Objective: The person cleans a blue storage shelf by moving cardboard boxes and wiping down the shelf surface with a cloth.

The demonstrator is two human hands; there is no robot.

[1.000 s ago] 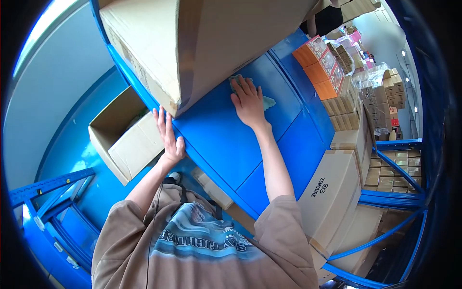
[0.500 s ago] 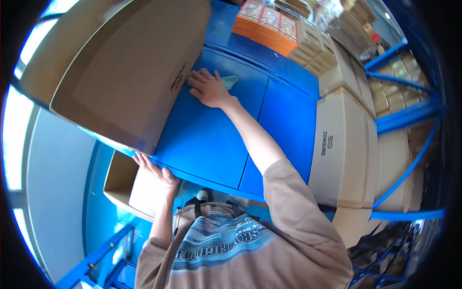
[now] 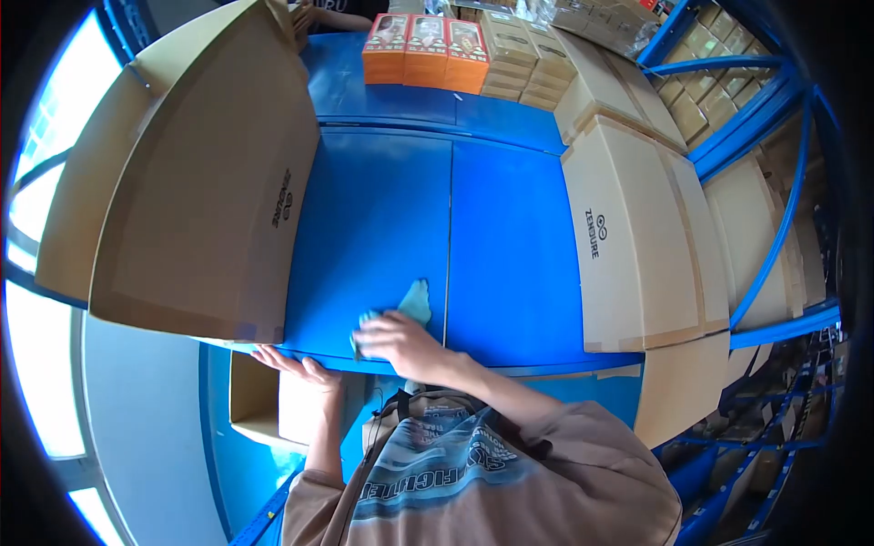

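My right hand [image 3: 401, 346] is closed on a pale green cloth [image 3: 416, 303], pressed near the front edge of the blue metal shelf [image 3: 382, 227]. Part of the cloth sticks out beyond the fingers, and motion blurs the hand slightly. My left hand [image 3: 299, 367] rests against the shelf's front edge, just below the corner of a large open cardboard box [image 3: 209, 200]. Its fingers are stretched out, with nothing held in them.
Sealed cardboard boxes [image 3: 605, 246] line the right side. Orange-and-red packages [image 3: 425, 55] and small brown cartons [image 3: 510, 59] stand at the back. Another person's hand [image 3: 303, 18] shows at the far left back. Below the shelf is an open carton [image 3: 255, 391].
My right hand has drawn the cloth from beside the left box at the back toward the front edge. My left hand stays at the edge. The view has turned.
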